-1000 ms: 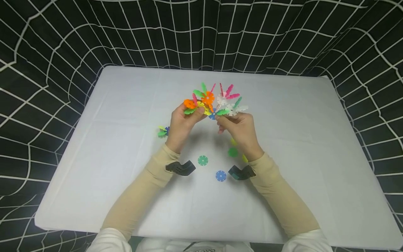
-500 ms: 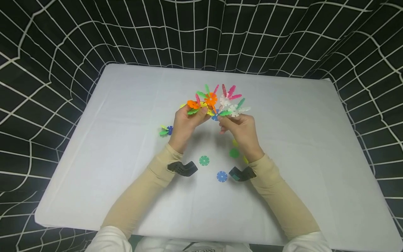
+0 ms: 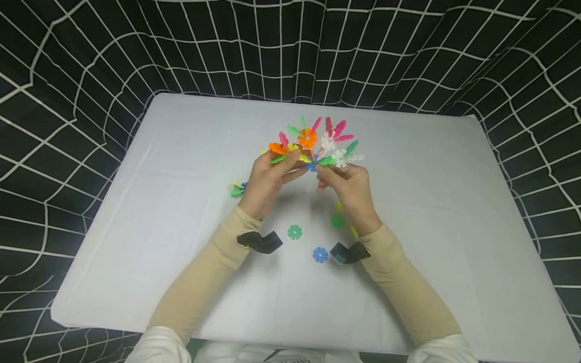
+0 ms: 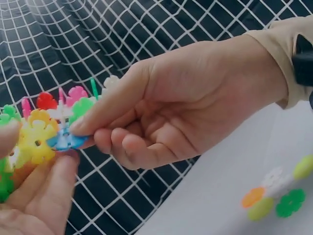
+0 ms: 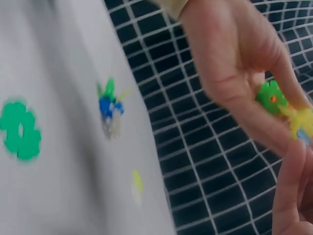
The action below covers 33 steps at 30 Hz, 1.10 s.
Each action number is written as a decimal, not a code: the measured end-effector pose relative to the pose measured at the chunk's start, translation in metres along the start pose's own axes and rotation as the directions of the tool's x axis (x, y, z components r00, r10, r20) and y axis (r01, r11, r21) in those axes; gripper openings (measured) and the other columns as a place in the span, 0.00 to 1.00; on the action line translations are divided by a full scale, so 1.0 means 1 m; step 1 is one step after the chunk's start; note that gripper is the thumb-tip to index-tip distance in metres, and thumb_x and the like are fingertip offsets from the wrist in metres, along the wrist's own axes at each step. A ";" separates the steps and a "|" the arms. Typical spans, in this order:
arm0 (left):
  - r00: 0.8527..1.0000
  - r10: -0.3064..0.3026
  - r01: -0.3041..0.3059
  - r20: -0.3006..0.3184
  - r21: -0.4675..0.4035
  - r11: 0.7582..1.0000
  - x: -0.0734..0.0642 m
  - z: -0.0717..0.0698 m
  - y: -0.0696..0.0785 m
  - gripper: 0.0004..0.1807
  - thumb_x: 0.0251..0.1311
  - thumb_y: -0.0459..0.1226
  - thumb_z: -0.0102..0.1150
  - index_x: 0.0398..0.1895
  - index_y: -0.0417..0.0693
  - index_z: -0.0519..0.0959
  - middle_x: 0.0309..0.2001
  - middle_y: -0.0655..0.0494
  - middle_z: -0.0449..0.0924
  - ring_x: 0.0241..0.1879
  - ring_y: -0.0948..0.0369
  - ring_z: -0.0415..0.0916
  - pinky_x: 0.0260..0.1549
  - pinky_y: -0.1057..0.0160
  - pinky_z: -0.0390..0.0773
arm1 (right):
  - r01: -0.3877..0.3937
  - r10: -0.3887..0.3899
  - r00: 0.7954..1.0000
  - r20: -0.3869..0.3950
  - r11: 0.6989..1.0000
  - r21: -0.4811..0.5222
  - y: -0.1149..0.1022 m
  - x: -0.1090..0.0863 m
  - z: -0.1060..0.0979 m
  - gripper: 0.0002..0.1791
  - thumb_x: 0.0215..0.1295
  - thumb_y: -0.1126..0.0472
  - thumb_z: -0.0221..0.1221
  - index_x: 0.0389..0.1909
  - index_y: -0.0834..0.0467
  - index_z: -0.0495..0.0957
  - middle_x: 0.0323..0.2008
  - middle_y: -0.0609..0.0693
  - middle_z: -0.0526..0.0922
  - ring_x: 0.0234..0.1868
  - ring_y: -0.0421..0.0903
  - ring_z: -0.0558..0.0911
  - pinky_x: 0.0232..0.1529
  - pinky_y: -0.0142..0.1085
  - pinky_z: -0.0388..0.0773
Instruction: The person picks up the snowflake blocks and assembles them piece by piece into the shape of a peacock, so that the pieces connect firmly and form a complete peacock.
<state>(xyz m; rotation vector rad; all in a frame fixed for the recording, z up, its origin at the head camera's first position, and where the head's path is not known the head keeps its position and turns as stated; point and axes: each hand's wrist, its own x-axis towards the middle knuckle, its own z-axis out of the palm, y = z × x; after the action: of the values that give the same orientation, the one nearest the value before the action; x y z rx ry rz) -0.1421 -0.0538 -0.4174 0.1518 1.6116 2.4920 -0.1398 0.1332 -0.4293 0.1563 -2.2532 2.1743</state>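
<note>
Both hands hold up one cluster of interlocking snowflake discs point(image 3: 307, 137) in orange, yellow, white, pink, green and blue. In the head view my left hand point(image 3: 265, 180) pinches its left part, thumb over the yellow discs. My right hand point(image 3: 348, 189) pinches the blue disc point(image 4: 67, 140) at the bottom middle between thumb and fingers, clearest in the left wrist view. White discs point(image 3: 339, 158) with pink and green ones stand up on the right side. In the right wrist view, yellow and green discs point(image 5: 272, 98) show by the left hand; its fingers partly hide others.
On the white table point(image 3: 431, 201) lie a loose green disc point(image 3: 294, 232) and a blue disc point(image 3: 320, 254). Another green disc point(image 3: 337, 221) and yellow ones lie by the right wrist. A small blue-and-green joined piece point(image 3: 238, 189) lies left of the left hand.
The cluster has shifted slightly to the right in the head view, its orange disc a little higher above the left thumb. Both hands keep their hold.
</note>
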 end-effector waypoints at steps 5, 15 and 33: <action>0.999 0.015 -0.017 0.045 0.046 0.999 -0.002 -0.010 0.009 0.24 0.75 0.49 0.47 0.66 0.46 0.68 0.62 0.41 0.77 0.57 0.50 0.82 0.58 0.52 0.83 | -0.065 0.062 0.998 0.026 0.989 0.136 -0.001 0.001 -0.004 0.10 0.68 0.57 0.65 0.32 0.60 0.86 0.25 0.46 0.81 0.25 0.43 0.82 0.40 0.35 0.85; 0.989 -0.112 0.122 -0.093 0.950 0.289 -0.009 -0.090 0.026 0.22 0.75 0.44 0.50 0.64 0.42 0.76 0.62 0.41 0.77 0.60 0.45 0.74 0.60 0.45 0.76 | -0.095 0.093 0.995 0.022 0.936 0.340 -0.002 0.006 -0.007 0.08 0.68 0.60 0.65 0.31 0.61 0.86 0.29 0.47 0.80 0.32 0.43 0.78 0.33 0.30 0.83; 0.977 -0.191 0.177 -0.097 0.867 0.466 -0.004 -0.094 0.006 0.15 0.68 0.41 0.57 0.49 0.41 0.84 0.47 0.47 0.84 0.44 0.53 0.75 0.45 0.59 0.75 | -0.133 0.132 0.991 0.025 0.940 0.313 0.002 0.005 -0.005 0.08 0.68 0.59 0.65 0.30 0.57 0.86 0.28 0.46 0.80 0.31 0.42 0.78 0.33 0.29 0.83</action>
<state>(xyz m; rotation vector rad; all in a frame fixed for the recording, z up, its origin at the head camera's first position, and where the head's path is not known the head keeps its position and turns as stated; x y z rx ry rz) -0.1554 -0.1414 -0.4505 0.0986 2.5696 1.2502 -0.1453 0.1381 -0.4308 0.0078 -1.9535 2.5933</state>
